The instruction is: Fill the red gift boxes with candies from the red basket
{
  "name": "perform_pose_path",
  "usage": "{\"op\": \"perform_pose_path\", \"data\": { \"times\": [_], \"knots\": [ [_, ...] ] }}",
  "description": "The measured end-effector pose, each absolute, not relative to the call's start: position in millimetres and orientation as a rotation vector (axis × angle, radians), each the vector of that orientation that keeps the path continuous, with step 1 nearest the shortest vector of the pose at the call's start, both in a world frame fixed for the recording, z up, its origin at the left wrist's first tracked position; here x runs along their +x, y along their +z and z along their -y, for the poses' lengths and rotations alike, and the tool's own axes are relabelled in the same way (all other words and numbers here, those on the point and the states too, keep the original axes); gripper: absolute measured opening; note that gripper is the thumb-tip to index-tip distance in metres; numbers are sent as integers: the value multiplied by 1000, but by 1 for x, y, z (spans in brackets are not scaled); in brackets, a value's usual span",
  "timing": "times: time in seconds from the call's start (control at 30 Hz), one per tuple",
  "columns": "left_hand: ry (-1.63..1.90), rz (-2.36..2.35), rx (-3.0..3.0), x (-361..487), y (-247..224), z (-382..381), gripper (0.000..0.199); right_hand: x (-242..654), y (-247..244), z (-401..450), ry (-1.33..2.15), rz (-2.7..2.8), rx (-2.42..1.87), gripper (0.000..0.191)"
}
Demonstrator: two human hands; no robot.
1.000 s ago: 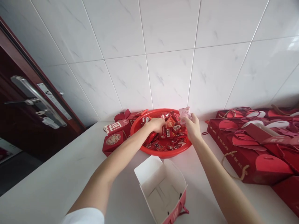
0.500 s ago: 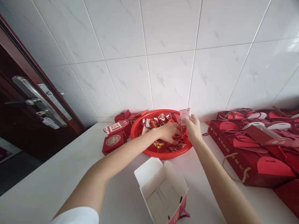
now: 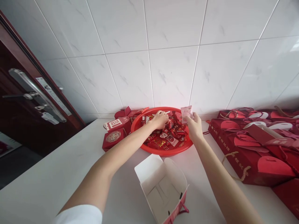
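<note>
A red plastic basket (image 3: 166, 153) by the wall holds many red-wrapped sweets (image 3: 161, 142). My left hand (image 3: 160, 120) is over the back left part of the basket, its fingers bent down among the sweets; what they hold, if anything, is hidden. At the basket's right rim my right hand (image 3: 194, 125) pinches a pale pink packet (image 3: 187, 113) upright. In front of the basket stands an open box (image 3: 161, 194), white inside and red outside, with a dark red cord on its right side. No contents show in it.
Small closed red boxes (image 3: 113, 139) sit left of the basket. Several large red gift boxes (image 3: 235, 155) with cord handles crowd the right side. A tiled wall (image 3: 173, 74) rises behind the white table (image 3: 77, 165). A dark red door (image 3: 21, 115) is at the left.
My left hand has moved left and back across the basket, uncovering sweets at its front and right. My right hand still has the pink packet, in nearly the same place.
</note>
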State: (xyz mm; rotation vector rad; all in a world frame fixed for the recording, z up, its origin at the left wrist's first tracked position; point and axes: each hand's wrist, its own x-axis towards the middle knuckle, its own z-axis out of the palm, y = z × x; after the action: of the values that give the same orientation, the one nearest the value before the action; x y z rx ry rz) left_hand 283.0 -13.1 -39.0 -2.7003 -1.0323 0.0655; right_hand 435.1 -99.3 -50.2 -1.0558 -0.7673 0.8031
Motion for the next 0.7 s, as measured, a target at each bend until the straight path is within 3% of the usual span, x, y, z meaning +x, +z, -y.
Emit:
{"op": "perform_pose_path", "data": {
  "times": [0.27,0.57,0.7],
  "knots": [
    [57,930,-2837,287,-42,15,37,435,-50,99,817,755,-1047,13],
    [-320,1304,-2667,277,-34,5,39,438,-55,95,797,759,-1034,8],
    [-371,1251,-2687,280,-35,7,39,437,-51,98,831,767,-987,12]
  ]
}}
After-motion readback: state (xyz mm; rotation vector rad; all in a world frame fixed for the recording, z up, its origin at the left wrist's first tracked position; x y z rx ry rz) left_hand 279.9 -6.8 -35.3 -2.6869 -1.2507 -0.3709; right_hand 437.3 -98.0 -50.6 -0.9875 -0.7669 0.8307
